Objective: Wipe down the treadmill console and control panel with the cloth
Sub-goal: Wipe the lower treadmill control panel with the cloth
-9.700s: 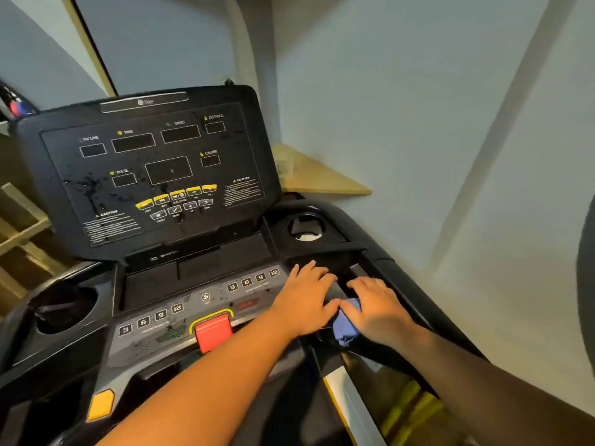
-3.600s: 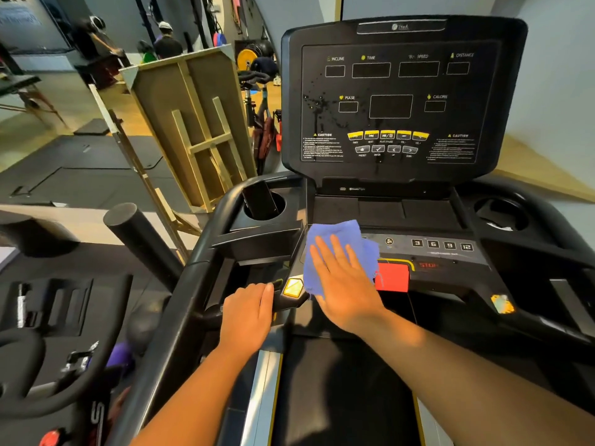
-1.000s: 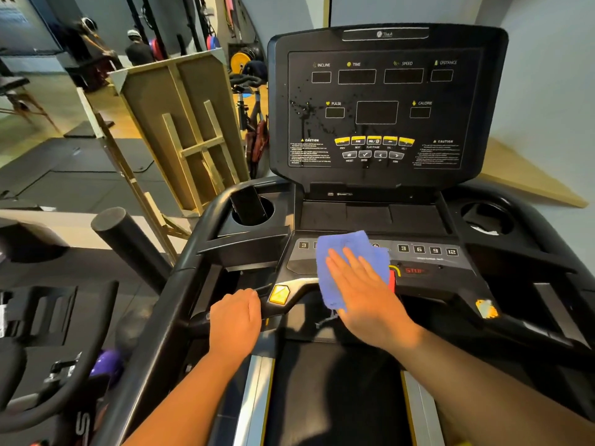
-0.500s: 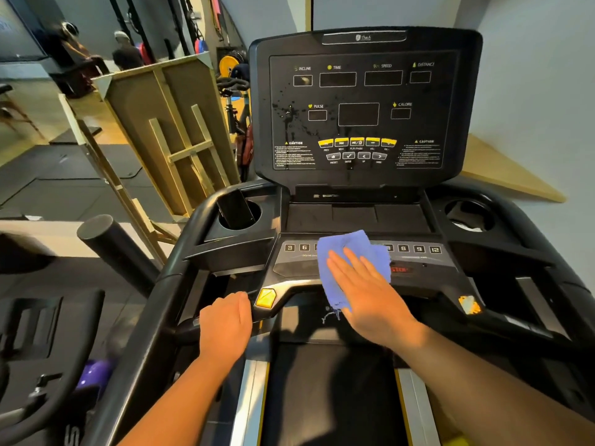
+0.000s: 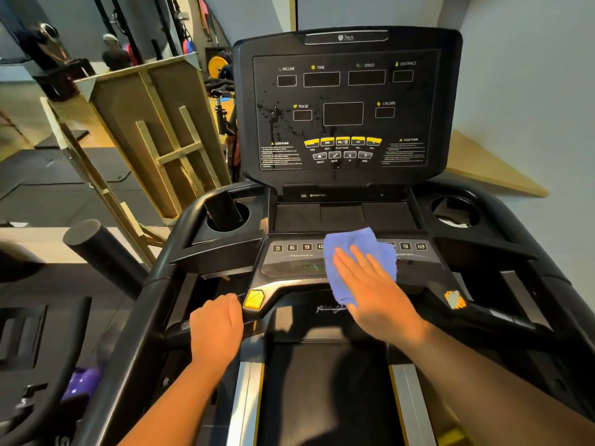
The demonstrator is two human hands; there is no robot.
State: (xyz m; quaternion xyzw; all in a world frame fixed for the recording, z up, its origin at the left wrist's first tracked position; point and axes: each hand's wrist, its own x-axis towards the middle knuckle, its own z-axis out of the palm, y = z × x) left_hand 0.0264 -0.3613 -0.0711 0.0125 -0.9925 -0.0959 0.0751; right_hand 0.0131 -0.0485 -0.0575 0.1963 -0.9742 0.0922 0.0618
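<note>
The black treadmill console [image 5: 346, 107] stands upright ahead, with dried droplet spots on its left side. Below it lies the grey control panel [image 5: 289, 265] with numbered buttons. A blue cloth [image 5: 357, 252] is spread over the panel's middle and hides the red stop button. My right hand [image 5: 376, 291] lies flat on the cloth, fingers apart, pressing it onto the panel. My left hand [image 5: 215, 326] is curled around the left handlebar [image 5: 161, 336], just left of a yellow button [image 5: 254, 299].
A dark object stands in the left cup holder [image 5: 227, 214]; the right cup holder [image 5: 454, 212] holds something pale. A wooden frame [image 5: 154, 133] leans to the left. A grey wall [image 5: 531, 91] is close on the right. Other gym machines stand at the lower left.
My right hand has slid the cloth a little to the right along the panel, uncovering the left numbered buttons. The left hand stays on the handlebar.
</note>
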